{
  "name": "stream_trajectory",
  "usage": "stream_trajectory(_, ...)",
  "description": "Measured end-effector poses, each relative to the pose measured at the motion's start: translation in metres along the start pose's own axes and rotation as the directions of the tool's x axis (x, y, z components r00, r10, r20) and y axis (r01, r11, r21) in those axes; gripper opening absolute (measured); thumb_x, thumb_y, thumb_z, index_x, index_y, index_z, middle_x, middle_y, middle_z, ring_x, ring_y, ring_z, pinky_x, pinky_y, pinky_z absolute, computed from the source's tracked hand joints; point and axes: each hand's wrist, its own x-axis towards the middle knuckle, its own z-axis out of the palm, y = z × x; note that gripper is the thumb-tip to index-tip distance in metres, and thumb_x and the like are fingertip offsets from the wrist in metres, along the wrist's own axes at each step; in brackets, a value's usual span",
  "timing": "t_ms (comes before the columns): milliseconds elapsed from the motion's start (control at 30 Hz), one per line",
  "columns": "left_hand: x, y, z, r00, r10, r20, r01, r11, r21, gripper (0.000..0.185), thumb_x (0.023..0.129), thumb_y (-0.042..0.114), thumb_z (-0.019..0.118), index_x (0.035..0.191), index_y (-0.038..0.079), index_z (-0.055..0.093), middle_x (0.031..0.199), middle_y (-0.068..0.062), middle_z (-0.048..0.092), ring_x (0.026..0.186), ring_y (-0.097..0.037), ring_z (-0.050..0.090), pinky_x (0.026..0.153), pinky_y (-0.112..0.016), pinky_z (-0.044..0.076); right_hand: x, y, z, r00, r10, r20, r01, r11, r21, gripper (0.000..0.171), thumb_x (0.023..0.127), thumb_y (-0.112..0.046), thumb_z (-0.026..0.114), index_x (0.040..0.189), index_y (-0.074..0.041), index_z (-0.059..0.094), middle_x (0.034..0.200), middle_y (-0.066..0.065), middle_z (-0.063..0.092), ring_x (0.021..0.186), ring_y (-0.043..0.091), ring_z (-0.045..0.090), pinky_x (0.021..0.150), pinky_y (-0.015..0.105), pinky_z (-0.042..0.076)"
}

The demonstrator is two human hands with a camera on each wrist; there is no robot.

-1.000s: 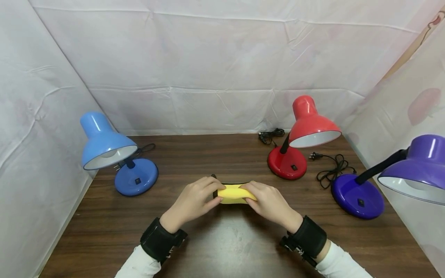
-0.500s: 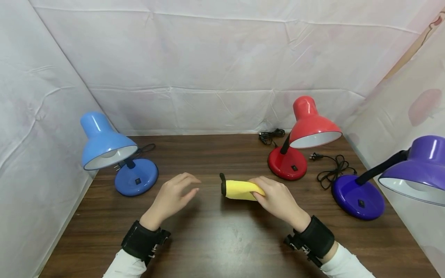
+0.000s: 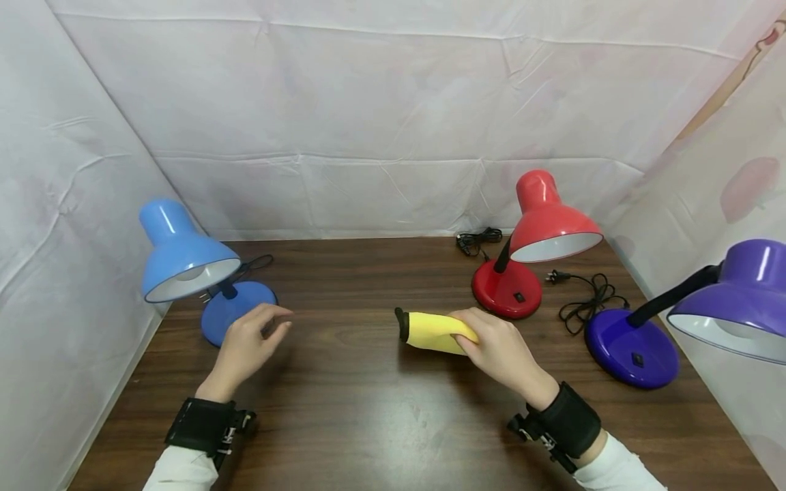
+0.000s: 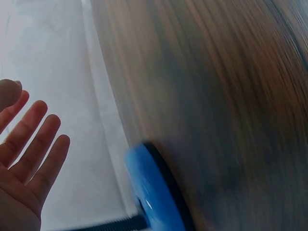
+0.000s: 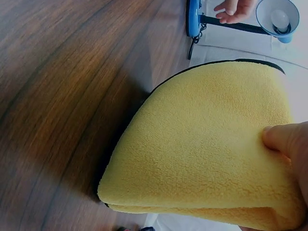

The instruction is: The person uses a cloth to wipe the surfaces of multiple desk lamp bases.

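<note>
A folded yellow cloth (image 3: 432, 332) with a dark edge is pinched at its right end by my right hand (image 3: 497, 348). In the right wrist view the plush cloth (image 5: 202, 144) stands on edge just over the wood, the thumb pressed on its face. My left hand (image 3: 245, 348) holds nothing, its fingers loosely bent, and overlaps the base of the blue lamp (image 3: 190, 262) in the head view. From the left wrist, the left hand (image 4: 29, 163) shows spread fingers beside the blue lamp base (image 4: 154, 187).
A red lamp (image 3: 506, 290) stands at the back right, its cord (image 3: 479, 240) bundled behind it. Farther right is a purple lamp (image 3: 632, 348) with a coiled black cord (image 3: 592, 300). White sheeting (image 3: 368, 123) walls the wooden table (image 3: 344, 423) at the back and sides.
My left hand has let go of the cloth and moved left to the blue lamp. The right hand has kept the cloth and shifted slightly right with it.
</note>
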Motion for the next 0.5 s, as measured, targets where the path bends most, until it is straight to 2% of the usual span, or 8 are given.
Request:
stream_trajectory(133, -0.002, -0.02, -0.007, 0.996, -0.072, -0.051, 0.071, 0.997, -0.018, 0.02, 0.078, 0.008, 0.071, 0.098, 0.008, 0.067, 0.093, -0.006, 0.066, 0.079, -0.023, 0.063, 0.062, -0.04, 0.051, -0.002, 0.003, -0.002, 1.0, 0.023, -0.002, -0.023, 1.0, -0.01, 0.031, 0.076, -0.014, 0.074, 0.105, -0.017, 0.063, 0.096, -0.006, 0.064, 0.079, 0.004, 0.057, 0.066, 0.026, 0.053)
stream_trajectory(233, -0.002, -0.033, -0.014, 0.983, -0.161, -0.085, 0.157, 0.986, -0.051, 0.019, 0.081, 0.008, 0.069, 0.1, 0.007, 0.067, 0.095, -0.009, 0.066, 0.08, -0.023, 0.064, 0.063, -0.037, 0.052, -0.005, 0.005, -0.005, 0.999, 0.036, -0.012, -0.036, 0.999, -0.017, 0.032, 0.075, -0.013, 0.075, 0.104, -0.017, 0.063, 0.095, -0.006, 0.063, 0.077, 0.003, 0.054, 0.065, 0.025, 0.052)
stream_trajectory(333, -0.002, -0.044, -0.022, 0.958, -0.264, -0.114, 0.254, 0.963, -0.091, 0.019, 0.085, 0.014, 0.065, 0.102, 0.007, 0.067, 0.099, -0.009, 0.067, 0.083, -0.007, 0.062, 0.067, -0.019, 0.051, -0.007, 0.006, -0.008, 0.999, 0.048, -0.022, -0.048, 0.999, -0.018, 0.032, 0.075, -0.013, 0.075, 0.104, -0.016, 0.063, 0.094, -0.006, 0.063, 0.075, 0.004, 0.054, 0.064, 0.026, 0.052)
stream_trajectory(400, 0.0, -0.05, -0.028, 0.939, -0.321, -0.128, 0.307, 0.945, -0.118, 0.019, 0.087, 0.017, 0.063, 0.103, 0.007, 0.067, 0.099, -0.01, 0.067, 0.084, 0.007, 0.056, 0.069, -0.008, 0.046, -0.009, 0.006, -0.01, 0.998, 0.051, -0.025, -0.052, 0.999, -0.016, 0.032, 0.075, -0.013, 0.075, 0.104, -0.015, 0.063, 0.094, -0.006, 0.063, 0.075, 0.004, 0.054, 0.064, 0.027, 0.052)
stream_trajectory(500, 0.002, -0.058, -0.036, 0.911, -0.389, -0.137, 0.372, 0.919, -0.134, 0.022, 0.089, 0.019, 0.06, 0.105, 0.005, 0.066, 0.101, -0.012, 0.067, 0.083, 0.021, 0.047, 0.072, 0.001, 0.037, -0.012, 0.007, -0.012, 0.998, 0.051, -0.027, -0.052, 0.998, -0.023, 0.032, 0.075, -0.013, 0.075, 0.104, -0.015, 0.063, 0.094, -0.005, 0.063, 0.076, 0.004, 0.054, 0.064, 0.027, 0.053)
